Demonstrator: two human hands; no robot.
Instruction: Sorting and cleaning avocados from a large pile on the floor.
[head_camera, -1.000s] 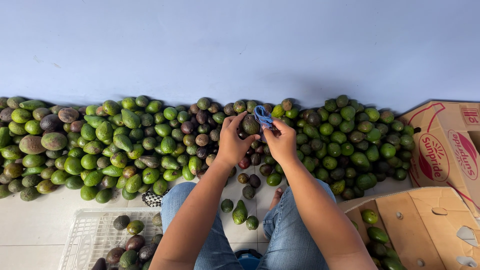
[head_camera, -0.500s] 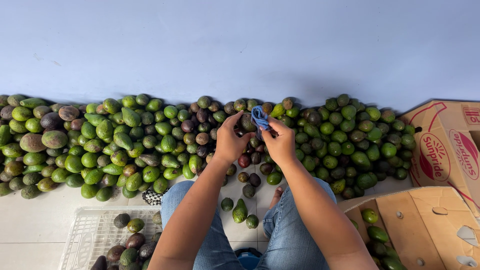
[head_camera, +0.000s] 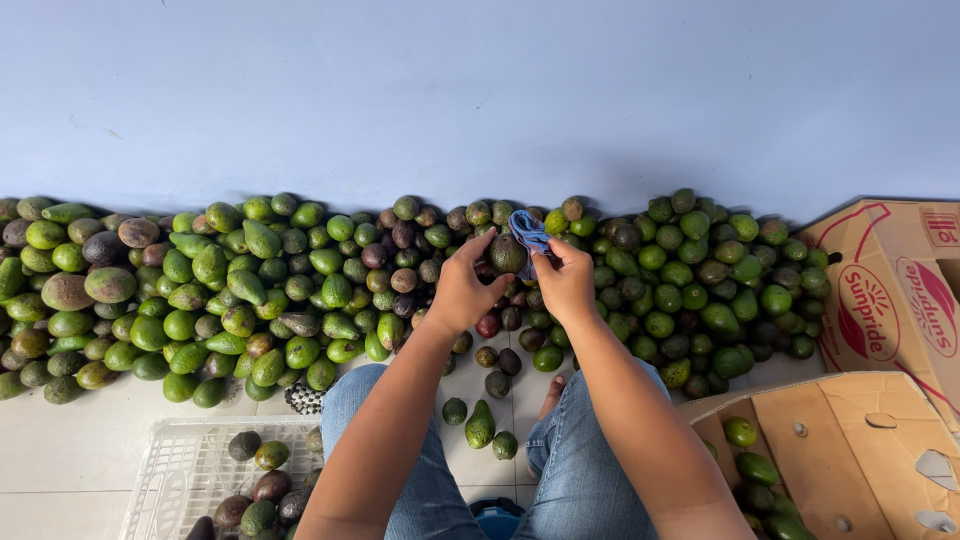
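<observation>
My left hand (head_camera: 462, 288) grips a dark green avocado (head_camera: 507, 254) held up in front of me over the pile. My right hand (head_camera: 566, 280) presses a blue cloth (head_camera: 528, 229) against that avocado's right side. Both forearms reach forward over my knees in blue jeans. A long heap of green and dark purple avocados (head_camera: 250, 290) lies on the white tiled floor along the blue wall, directly under and around both hands.
A white plastic crate (head_camera: 180, 475) with several avocados sits at my lower left. An open cardboard box (head_camera: 850, 450) holding a few green avocados is at my lower right, another box (head_camera: 890, 290) behind it. Loose avocados (head_camera: 480, 425) lie between my knees.
Both hands stay in place over the pile; the avocado has turned slightly in my left hand while the cloth shifts on it.
</observation>
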